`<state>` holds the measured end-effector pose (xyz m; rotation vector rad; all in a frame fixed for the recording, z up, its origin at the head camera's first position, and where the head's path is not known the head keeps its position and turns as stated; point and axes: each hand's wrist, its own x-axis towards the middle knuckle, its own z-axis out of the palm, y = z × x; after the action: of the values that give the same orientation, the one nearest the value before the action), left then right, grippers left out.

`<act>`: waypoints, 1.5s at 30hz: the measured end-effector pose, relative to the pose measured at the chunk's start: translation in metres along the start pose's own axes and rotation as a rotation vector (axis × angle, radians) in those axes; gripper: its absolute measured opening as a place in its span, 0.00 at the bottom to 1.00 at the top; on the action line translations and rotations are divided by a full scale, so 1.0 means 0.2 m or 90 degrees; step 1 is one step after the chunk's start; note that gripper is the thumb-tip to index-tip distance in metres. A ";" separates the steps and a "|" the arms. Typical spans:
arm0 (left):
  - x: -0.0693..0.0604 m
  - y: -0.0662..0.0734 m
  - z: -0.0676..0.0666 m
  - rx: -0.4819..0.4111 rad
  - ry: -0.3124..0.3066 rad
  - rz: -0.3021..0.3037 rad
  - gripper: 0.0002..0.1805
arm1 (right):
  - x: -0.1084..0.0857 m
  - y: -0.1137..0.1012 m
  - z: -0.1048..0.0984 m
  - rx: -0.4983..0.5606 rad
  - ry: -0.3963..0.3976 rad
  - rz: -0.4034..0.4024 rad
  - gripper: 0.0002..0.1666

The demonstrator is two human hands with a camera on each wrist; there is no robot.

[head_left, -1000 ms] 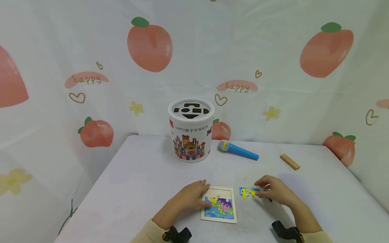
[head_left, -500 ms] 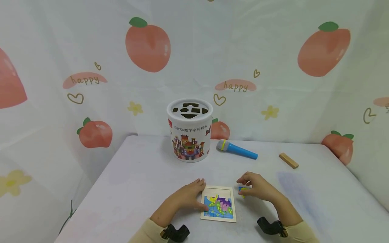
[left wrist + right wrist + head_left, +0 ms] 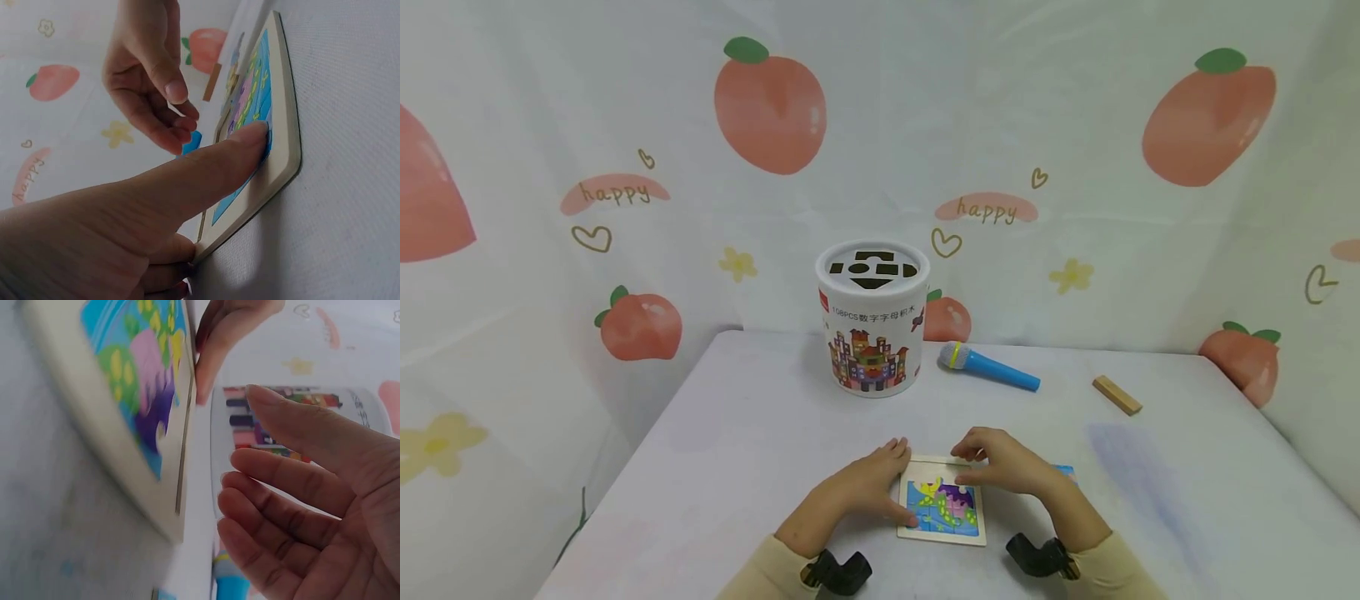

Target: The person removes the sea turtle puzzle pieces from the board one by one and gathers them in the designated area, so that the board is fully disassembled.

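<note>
A wooden-framed jigsaw puzzle (image 3: 942, 533) lies on the table, its upper strip bare wood and its lower part filled with colourful pieces. My left hand (image 3: 868, 487) rests at its left side. The left thumb (image 3: 250, 140) presses on the picture near the lower left, and the straight fingers touch the frame's outer edge. Over the upper right corner hovers my right hand (image 3: 1007, 465), fingers loosely bent. Nothing shows between the right thumb and fingertips (image 3: 240, 459) in the wrist view. A loose blue puzzle piece (image 3: 1064, 472) peeks out behind the right wrist; other loose pieces are hidden there.
A white block bucket (image 3: 874, 333) with a slotted lid stands at the back. Beside it lie a blue toy microphone (image 3: 992, 368) and, further right, a small wooden block (image 3: 1117, 395). A fruit-print cloth (image 3: 880, 125) hangs behind the table.
My right hand has moved left from the loose pieces to above the puzzle's upper right corner. The left hand stays on the puzzle at nearly the same spot.
</note>
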<state>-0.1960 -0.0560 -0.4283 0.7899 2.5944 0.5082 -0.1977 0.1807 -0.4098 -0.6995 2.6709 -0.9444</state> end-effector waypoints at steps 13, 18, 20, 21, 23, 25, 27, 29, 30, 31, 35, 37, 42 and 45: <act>0.01 -0.02 0.01 -0.001 -0.007 0.013 0.54 | 0.07 -0.08 0.04 0.024 -0.047 -0.025 0.15; 0.01 -0.01 0.00 -0.012 -0.011 0.010 0.54 | 0.09 -0.09 0.05 0.040 -0.063 -0.032 0.14; 0.00 -0.01 0.00 -0.015 -0.013 0.010 0.54 | 0.10 -0.10 0.06 0.048 -0.073 -0.035 0.15; 0.00 -0.01 -0.01 -0.015 -0.014 0.011 0.54 | 0.10 -0.10 0.07 0.050 -0.078 -0.038 0.15; 0.00 -0.01 0.00 -0.014 -0.013 0.012 0.54 | 0.11 -0.11 0.07 0.053 -0.087 -0.043 0.16; 0.01 -0.01 0.00 -0.013 -0.011 0.015 0.54 | 0.11 -0.12 0.08 0.054 -0.092 -0.043 0.16; 0.01 -0.02 0.00 -0.012 -0.008 0.020 0.54 | 0.12 -0.12 0.09 0.056 -0.095 -0.034 0.15; 0.01 -0.02 0.01 -0.011 -0.007 0.026 0.54 | 0.12 -0.13 0.10 0.059 -0.097 -0.023 0.14; 0.01 -0.02 0.01 -0.010 -0.007 0.030 0.53 | 0.12 -0.13 0.11 0.060 -0.098 -0.018 0.14; 0.01 -0.02 0.01 -0.010 -0.008 0.032 0.53 | 0.12 -0.13 0.12 0.060 -0.098 -0.015 0.13; 0.01 -0.02 0.02 -0.007 -0.016 0.035 0.49 | 0.11 -0.12 0.14 0.060 -0.093 -0.017 0.11; 0.01 -0.02 0.01 -0.004 -0.019 0.034 0.48 | 0.11 -0.12 0.15 0.063 -0.090 -0.015 0.10; 0.01 -0.02 0.01 -0.003 -0.019 0.038 0.47 | 0.11 -0.12 0.16 0.073 -0.086 -0.005 0.09; 0.01 -0.03 0.01 -0.007 -0.021 0.038 0.47 | 0.11 -0.12 0.16 0.073 -0.087 0.000 0.09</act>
<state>-0.1992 -0.0582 -0.4332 0.8676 2.5423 0.5220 -0.1963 0.1353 -0.4199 -0.7124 2.4769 -1.0025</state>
